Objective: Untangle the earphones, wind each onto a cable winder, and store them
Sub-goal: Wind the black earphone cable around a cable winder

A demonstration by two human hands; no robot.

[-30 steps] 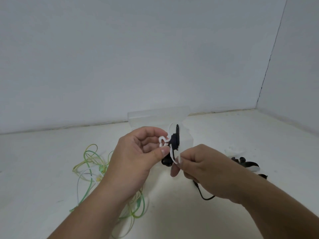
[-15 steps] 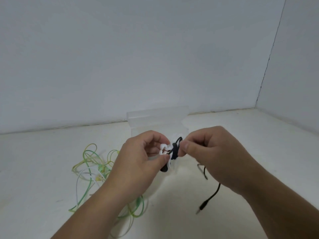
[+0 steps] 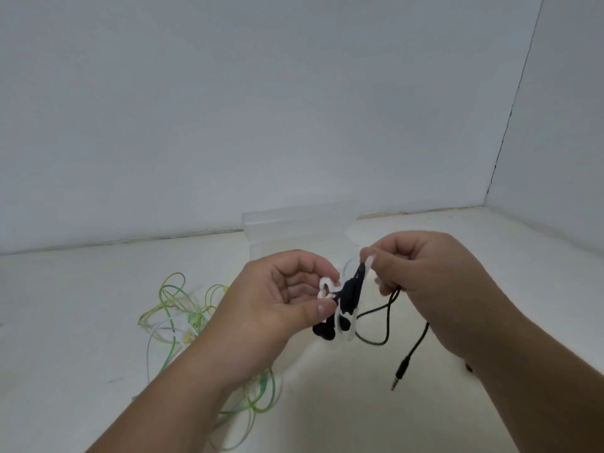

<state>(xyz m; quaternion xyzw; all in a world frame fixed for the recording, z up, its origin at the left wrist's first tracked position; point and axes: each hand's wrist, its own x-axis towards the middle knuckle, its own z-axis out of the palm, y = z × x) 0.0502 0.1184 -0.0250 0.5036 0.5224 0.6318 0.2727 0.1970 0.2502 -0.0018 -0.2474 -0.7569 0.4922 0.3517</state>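
Fingers [image 3: 315, 310] of left hand [image 3: 277, 299] curled, thumb pinching white cable winder [image 3: 327, 287] mid-air above surface [image 3: 81, 322]. Right hand [image 3: 434, 282], fingers curled, pinched winder's upper end. I noted black earphones [image 3: 349, 294] partly wound on it; loose loop and jack plug [image 3: 400, 376] hung below. Green-yellow earphones [image 3: 176, 302] lay tangled at left on surface, clear box [image 3: 294, 230] behind hands.
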